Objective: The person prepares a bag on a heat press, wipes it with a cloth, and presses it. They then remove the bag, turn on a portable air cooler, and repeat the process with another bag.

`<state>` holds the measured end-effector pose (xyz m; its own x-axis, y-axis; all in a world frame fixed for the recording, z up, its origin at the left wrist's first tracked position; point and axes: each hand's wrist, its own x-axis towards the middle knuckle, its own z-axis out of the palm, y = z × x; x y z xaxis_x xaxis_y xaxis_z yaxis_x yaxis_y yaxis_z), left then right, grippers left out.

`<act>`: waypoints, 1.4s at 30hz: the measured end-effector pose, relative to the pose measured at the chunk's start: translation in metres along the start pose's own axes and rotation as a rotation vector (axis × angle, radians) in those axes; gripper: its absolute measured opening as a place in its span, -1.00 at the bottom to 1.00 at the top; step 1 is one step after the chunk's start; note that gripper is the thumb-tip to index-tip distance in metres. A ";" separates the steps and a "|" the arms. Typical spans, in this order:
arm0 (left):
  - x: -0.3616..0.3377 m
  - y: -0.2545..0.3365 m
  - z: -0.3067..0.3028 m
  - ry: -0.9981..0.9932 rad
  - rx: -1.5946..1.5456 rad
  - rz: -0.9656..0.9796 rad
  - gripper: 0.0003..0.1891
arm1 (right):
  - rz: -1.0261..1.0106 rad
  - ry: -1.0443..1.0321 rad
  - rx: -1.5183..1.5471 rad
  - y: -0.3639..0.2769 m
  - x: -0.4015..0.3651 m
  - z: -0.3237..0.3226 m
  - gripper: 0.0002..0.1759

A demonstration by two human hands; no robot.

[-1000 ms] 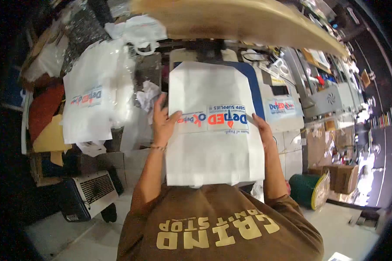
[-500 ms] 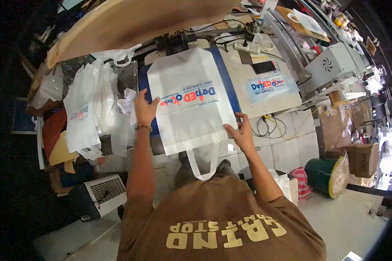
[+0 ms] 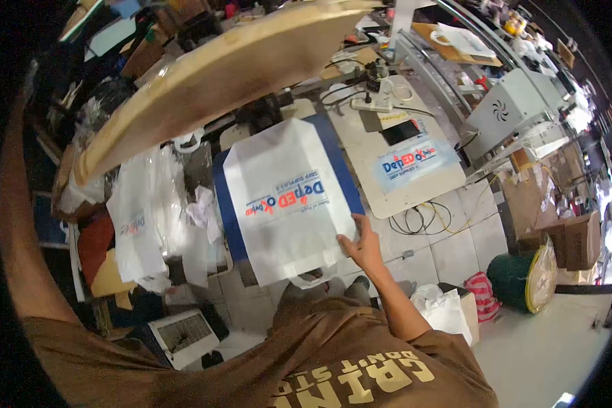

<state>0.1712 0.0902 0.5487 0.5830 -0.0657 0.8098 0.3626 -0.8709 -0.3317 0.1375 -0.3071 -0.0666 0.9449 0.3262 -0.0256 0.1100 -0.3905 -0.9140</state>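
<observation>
Blue board (image 3: 232, 228) beyond right hand (image 3: 364, 248), whose fingers touch white bag (image 3: 272, 166), grip unclear; uneven tug could skew it (left hand unseen, can't tell state).

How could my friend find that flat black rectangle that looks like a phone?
Start at the big cream, rounded-corner board, right of the navy board under the white printed fabric bag. Look between the white plastic power strip and the pale sheet with blue and red letters. The flat black rectangle there is plain and dark, unlike its pale neighbours.
</observation>
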 end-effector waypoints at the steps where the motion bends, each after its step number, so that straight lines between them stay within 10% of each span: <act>1: 0.019 -0.001 0.009 -0.038 0.051 0.010 -0.52 | -0.009 0.011 0.001 0.001 -0.002 0.001 -0.28; 9: 0.077 0.023 0.000 0.091 -0.010 0.098 -0.24 | -0.053 0.072 -0.113 -0.006 -0.009 -0.014 -0.31; 14: -0.082 0.090 -0.106 0.171 -0.333 0.202 -0.33 | -0.130 0.140 -0.114 0.014 0.011 -0.077 -0.65; 18: -0.299 0.176 -0.135 -0.543 -0.813 0.114 -0.54 | -0.053 0.310 0.136 -0.074 0.026 -0.144 -0.59; 21: -0.406 0.253 -0.079 -0.930 -0.882 0.179 -0.63 | -0.556 0.095 0.184 -0.153 0.000 -0.136 -0.65; 24: -0.453 0.296 -0.060 -0.696 -0.900 0.128 -0.59 | -0.975 -0.317 0.322 -0.181 -0.032 -0.081 -0.54; 27: -0.454 0.308 -0.069 -0.520 -1.408 -0.768 -0.60 | -1.065 -0.415 0.364 -0.166 -0.052 -0.021 -0.41; 32: -0.484 0.305 -0.025 -0.351 -0.893 -0.001 -0.64 | -0.913 -0.421 0.305 -0.119 -0.041 0.006 -0.38; 42: -0.494 0.287 -0.021 -0.304 -1.181 -0.245 -0.85 | -0.764 -0.399 0.335 -0.133 -0.044 0.001 -0.44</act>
<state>-0.0280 -0.1372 0.0636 0.7941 0.1385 0.5918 -0.2984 -0.7594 0.5782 0.0806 -0.2685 0.0558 0.4690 0.6894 0.5521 0.5061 0.3025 -0.8077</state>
